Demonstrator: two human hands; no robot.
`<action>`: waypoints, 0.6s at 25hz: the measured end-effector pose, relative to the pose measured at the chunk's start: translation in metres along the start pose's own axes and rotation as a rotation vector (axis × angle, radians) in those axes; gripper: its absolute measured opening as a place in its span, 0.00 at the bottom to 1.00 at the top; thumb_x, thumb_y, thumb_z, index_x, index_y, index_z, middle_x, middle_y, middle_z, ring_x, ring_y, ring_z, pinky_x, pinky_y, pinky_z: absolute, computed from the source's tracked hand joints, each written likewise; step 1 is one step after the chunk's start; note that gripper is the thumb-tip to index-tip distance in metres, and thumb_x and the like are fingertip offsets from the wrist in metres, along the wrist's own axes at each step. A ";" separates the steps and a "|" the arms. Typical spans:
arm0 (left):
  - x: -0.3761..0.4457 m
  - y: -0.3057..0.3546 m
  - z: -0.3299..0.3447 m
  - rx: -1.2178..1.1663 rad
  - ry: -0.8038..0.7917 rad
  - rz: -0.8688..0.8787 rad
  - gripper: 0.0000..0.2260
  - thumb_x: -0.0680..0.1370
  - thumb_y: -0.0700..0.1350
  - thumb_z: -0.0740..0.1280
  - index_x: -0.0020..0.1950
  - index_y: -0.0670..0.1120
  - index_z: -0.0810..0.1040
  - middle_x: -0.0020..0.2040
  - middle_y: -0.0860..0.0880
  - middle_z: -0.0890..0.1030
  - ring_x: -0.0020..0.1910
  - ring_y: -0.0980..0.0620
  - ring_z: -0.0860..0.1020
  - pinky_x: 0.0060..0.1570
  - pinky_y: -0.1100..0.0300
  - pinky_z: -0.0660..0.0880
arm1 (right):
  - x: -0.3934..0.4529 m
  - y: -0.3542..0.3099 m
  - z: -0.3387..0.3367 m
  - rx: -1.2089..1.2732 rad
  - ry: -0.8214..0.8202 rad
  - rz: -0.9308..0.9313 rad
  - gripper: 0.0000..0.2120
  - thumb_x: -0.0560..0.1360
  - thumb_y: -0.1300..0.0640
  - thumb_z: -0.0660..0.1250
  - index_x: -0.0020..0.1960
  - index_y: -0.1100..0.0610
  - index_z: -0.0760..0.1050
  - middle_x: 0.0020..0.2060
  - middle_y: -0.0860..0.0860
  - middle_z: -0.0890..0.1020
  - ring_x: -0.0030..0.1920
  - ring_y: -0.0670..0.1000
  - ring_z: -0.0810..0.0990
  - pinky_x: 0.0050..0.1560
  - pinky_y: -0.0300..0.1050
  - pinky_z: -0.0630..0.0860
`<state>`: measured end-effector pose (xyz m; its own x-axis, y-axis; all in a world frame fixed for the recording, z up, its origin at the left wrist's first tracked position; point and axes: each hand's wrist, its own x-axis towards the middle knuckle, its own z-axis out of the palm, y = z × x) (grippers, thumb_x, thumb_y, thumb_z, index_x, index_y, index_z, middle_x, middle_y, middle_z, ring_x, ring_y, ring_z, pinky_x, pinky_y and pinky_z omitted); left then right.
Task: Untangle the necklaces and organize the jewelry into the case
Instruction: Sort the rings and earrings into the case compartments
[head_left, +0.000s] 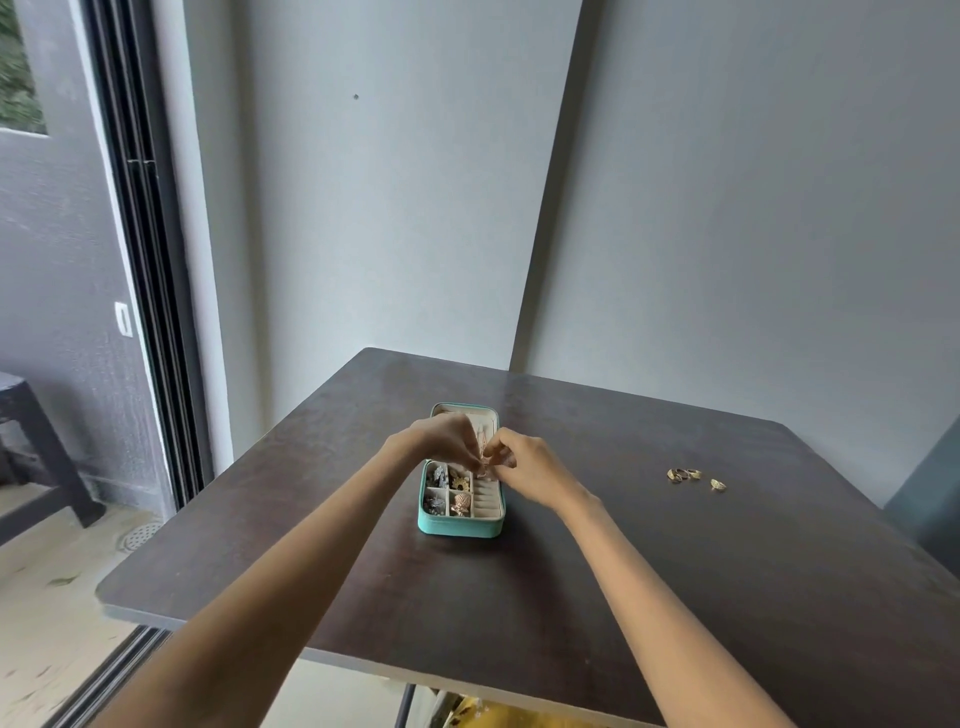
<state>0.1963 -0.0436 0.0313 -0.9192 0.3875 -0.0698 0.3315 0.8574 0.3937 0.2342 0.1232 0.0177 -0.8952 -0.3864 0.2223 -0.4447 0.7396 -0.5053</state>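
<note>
A teal jewelry case (457, 526) lies open in the middle of the dark table, its lid flat behind it. Its small compartments hold silver and gold pieces (448, 491), with padded ring rolls along the right side. Over the case, my left hand (444, 439) and my right hand (524, 465) meet fingertip to fingertip and pinch a thin necklace chain (482, 457) between them. The chain is fine and mostly hidden by my fingers.
Several gold rings (693, 477) lie loose on the table (727, 571) to the right of the case. A wall stands just behind the table, a sliding glass door (150, 312) is at the left, and a dark stool (31, 441) sits outside.
</note>
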 end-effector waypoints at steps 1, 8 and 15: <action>0.000 0.001 0.000 0.014 0.001 -0.004 0.10 0.72 0.47 0.71 0.48 0.42 0.84 0.38 0.49 0.79 0.34 0.55 0.72 0.33 0.63 0.67 | 0.000 -0.001 0.002 -0.018 -0.006 0.005 0.08 0.72 0.65 0.67 0.50 0.58 0.76 0.45 0.51 0.81 0.44 0.47 0.78 0.47 0.40 0.74; 0.000 0.002 0.004 0.062 0.039 -0.042 0.11 0.71 0.50 0.72 0.47 0.44 0.84 0.37 0.50 0.79 0.36 0.53 0.74 0.35 0.60 0.68 | 0.002 0.001 0.005 0.014 0.022 0.056 0.07 0.72 0.66 0.65 0.47 0.58 0.78 0.42 0.51 0.82 0.43 0.48 0.78 0.43 0.38 0.72; 0.001 0.003 0.005 0.098 0.076 -0.073 0.10 0.70 0.52 0.72 0.44 0.47 0.84 0.35 0.52 0.77 0.37 0.53 0.75 0.35 0.59 0.69 | 0.003 0.004 0.009 0.045 0.054 0.053 0.05 0.70 0.67 0.68 0.43 0.59 0.75 0.38 0.50 0.79 0.40 0.50 0.76 0.40 0.39 0.70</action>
<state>0.1978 -0.0387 0.0276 -0.9538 0.2995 -0.0238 0.2791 0.9126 0.2987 0.2298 0.1198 0.0088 -0.9183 -0.3161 0.2384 -0.3959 0.7319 -0.5546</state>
